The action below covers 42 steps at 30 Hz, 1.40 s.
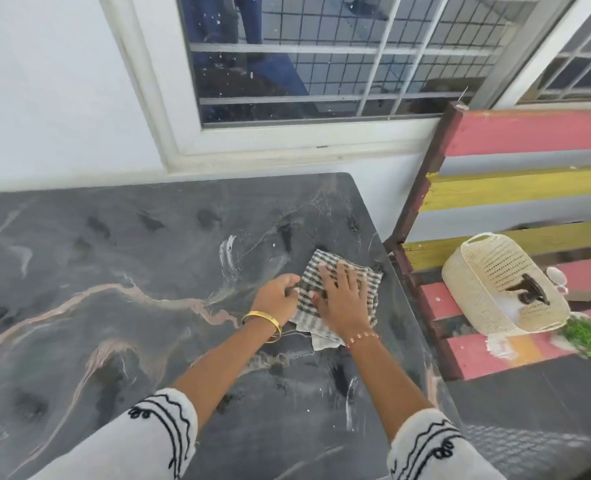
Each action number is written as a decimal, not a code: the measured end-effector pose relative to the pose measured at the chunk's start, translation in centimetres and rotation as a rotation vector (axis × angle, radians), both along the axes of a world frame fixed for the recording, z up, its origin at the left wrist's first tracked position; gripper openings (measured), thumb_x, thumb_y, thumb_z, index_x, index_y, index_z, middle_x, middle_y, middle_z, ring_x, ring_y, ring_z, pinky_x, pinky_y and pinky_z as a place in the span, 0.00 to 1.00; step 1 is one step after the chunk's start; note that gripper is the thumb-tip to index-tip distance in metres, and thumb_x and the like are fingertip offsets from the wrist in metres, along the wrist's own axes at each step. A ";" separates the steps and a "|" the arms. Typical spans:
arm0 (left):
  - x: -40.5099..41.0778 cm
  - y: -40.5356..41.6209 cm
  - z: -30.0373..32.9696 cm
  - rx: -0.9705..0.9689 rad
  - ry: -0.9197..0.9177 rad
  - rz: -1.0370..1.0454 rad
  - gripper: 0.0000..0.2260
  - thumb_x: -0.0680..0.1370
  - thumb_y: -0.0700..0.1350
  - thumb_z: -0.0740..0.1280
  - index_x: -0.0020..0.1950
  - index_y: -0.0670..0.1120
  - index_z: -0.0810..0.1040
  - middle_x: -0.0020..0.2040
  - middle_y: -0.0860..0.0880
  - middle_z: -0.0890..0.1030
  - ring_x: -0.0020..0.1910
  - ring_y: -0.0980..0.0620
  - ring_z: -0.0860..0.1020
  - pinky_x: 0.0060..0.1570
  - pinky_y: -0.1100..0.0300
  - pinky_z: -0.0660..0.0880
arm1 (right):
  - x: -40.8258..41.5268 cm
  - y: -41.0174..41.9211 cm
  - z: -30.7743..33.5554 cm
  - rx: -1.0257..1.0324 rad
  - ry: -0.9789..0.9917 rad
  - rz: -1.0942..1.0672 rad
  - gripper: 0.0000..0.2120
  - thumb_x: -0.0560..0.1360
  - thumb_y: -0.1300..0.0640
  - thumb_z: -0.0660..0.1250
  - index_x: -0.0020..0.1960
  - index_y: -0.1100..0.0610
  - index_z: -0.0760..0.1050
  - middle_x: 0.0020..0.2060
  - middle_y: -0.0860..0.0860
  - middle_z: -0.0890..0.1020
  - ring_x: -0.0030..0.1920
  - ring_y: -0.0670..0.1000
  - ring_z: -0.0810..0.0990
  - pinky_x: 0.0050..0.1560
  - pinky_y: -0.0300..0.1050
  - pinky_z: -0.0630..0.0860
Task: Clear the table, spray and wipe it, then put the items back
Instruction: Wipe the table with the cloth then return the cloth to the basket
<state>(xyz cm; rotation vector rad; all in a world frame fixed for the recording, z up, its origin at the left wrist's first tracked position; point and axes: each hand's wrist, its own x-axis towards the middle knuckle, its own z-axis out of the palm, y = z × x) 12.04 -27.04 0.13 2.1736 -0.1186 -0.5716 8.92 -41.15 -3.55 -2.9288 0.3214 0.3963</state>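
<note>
**Both hands on the cloth, near the right edge of the counter**

So the checked cloth point(339, 299) sits on the dark marbled counter point(131, 271), over by the far right corner and close to the right edge. It's crumpled and folded over itself, not spread flat. The right hand point(342, 299) lies on top of it, palm down, fingers splayed wide, so that grip is apart and just pressing, not clamped on anything. The left hand point(276, 299) is right beside it at the cloth's left edge, fingers curled in; the grip looks together on the cloth's edge, though the fingertips are tucked under so I can't fully see it.

There's a gold bangle point(263, 323) on the left wrist and a thin beaded bracelet point(363, 338) on the right one. White sleeves with black squiggle trim on both arms.

Off to the right, a striped red and yellow bench point(529, 188) carries a cream woven basket point(505, 289) tipped on its side, with something dark inside it. Some green stuff point(585, 336) lies just beside the basket. A window point(321, 64) with bars is behind the counter.
</note>
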 end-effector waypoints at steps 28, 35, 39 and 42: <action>10.3 -5.4 -5.2 0.207 -0.430 -0.171 0.20 0.80 0.47 0.56 0.72 0.44 0.62 0.75 0.42 0.58 0.76 0.45 0.54 0.74 0.49 0.44 | 11.6 -5.1 -3.7 -0.019 -0.162 -0.530 0.31 0.77 0.37 0.48 0.77 0.46 0.46 0.76 0.63 0.48 0.76 0.63 0.44 0.72 0.65 0.39; 12.6 -3.4 -4.3 0.209 -0.426 -0.024 0.21 0.81 0.51 0.52 0.72 0.45 0.63 0.75 0.43 0.59 0.76 0.46 0.54 0.74 0.50 0.43 | 12.8 -3.5 -3.9 -0.051 -0.190 -0.122 0.32 0.76 0.36 0.49 0.76 0.45 0.50 0.76 0.62 0.53 0.76 0.62 0.48 0.73 0.63 0.44; 11.8 -4.2 -4.2 0.215 -0.408 -0.052 0.20 0.81 0.49 0.53 0.72 0.45 0.62 0.76 0.45 0.58 0.76 0.47 0.53 0.75 0.51 0.42 | 7.3 -1.6 -4.2 -0.057 -0.243 -0.025 0.31 0.72 0.36 0.52 0.72 0.46 0.64 0.71 0.60 0.68 0.71 0.62 0.65 0.71 0.63 0.59; 10.8 -5.0 -4.2 0.217 -0.417 -0.133 0.22 0.81 0.53 0.50 0.73 0.45 0.61 0.76 0.44 0.59 0.76 0.47 0.53 0.75 0.50 0.42 | 2.9 -1.6 -4.2 -0.059 -0.220 -0.084 0.30 0.71 0.37 0.55 0.71 0.46 0.65 0.70 0.59 0.69 0.71 0.61 0.66 0.71 0.59 0.53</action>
